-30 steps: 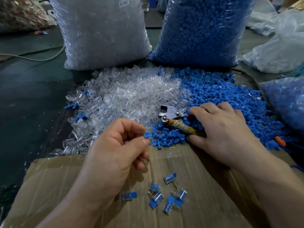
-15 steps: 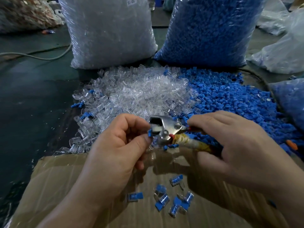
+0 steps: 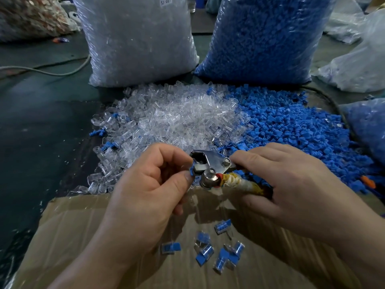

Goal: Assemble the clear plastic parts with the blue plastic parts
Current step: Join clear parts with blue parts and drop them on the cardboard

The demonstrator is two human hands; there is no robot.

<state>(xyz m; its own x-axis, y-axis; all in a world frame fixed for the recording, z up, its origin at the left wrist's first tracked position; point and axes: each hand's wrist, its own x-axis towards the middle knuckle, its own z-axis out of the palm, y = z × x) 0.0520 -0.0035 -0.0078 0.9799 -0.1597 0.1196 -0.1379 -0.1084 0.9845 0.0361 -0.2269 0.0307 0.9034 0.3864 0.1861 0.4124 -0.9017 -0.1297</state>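
My left hand (image 3: 150,184) pinches a small blue plastic part (image 3: 192,171) between thumb and forefinger, held against the jaw of a metal pliers-like tool (image 3: 210,165). My right hand (image 3: 277,180) grips the tool's tape-wrapped handle (image 3: 239,182). Behind the hands lies a heap of clear plastic parts (image 3: 177,119), and to its right a heap of blue plastic parts (image 3: 291,126). Several assembled clear-and-blue pieces (image 3: 210,249) lie on the cardboard (image 3: 83,236) below my hands.
A big bag of clear parts (image 3: 137,38) and a big bag of blue parts (image 3: 266,38) stand at the back. More plastic bags (image 3: 358,59) sit at the right. A cable (image 3: 52,71) runs across the dark floor at the left.
My right hand picked the tool up from the blue heap and brought it to my left hand. The blue part now sits at the tool's jaw.
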